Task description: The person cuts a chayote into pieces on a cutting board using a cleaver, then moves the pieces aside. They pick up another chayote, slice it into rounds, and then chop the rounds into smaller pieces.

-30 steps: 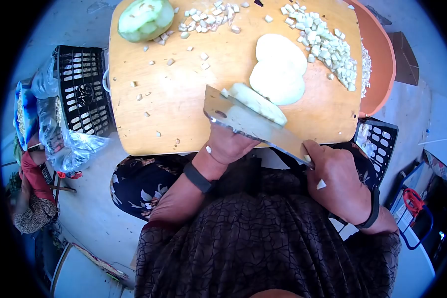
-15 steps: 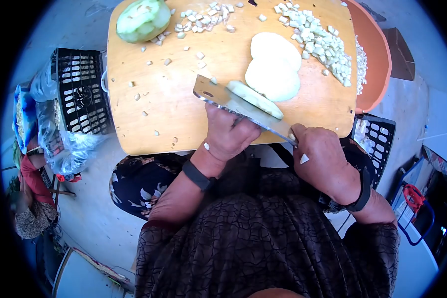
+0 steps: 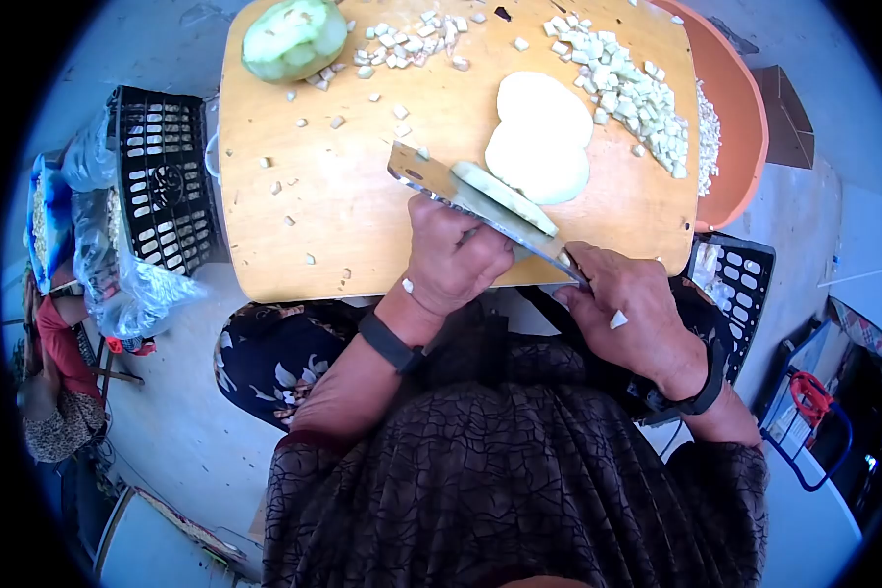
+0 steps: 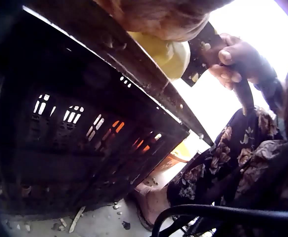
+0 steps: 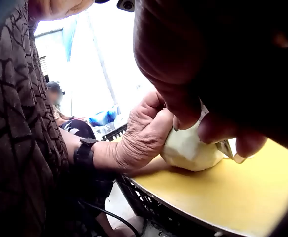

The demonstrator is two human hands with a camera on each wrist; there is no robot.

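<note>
The left hand [image 3: 456,257] grips a pale peeled vegetable, mostly hidden by hand and blade in the head view; its rounded side [image 5: 191,150] shows in the right wrist view, against the board. The right hand [image 3: 635,312] grips the handle of a wide cleaver [image 3: 470,204] slanting over the board's near part. Along the blade's far side leans a thin slice [image 3: 505,196]. Flat white slices [image 3: 539,137] lie beyond it on the wooden board [image 3: 294,225]. In the left wrist view the vegetable [image 4: 168,57] is under the left hand [image 4: 164,19].
A peeled green vegetable [image 3: 294,39] sits at the board's far left. Small cubes [image 3: 632,98] are heaped at far right, others scattered. An orange basin [image 3: 745,127] stands beyond the right edge, a black crate [image 3: 164,181] at left. Another person [image 3: 64,392] is at far left.
The right hand and cleaver handle have moved left and slightly away from the body. The blade has shifted a little left, with the slice still along its far side. The left hand keeps its grip.
</note>
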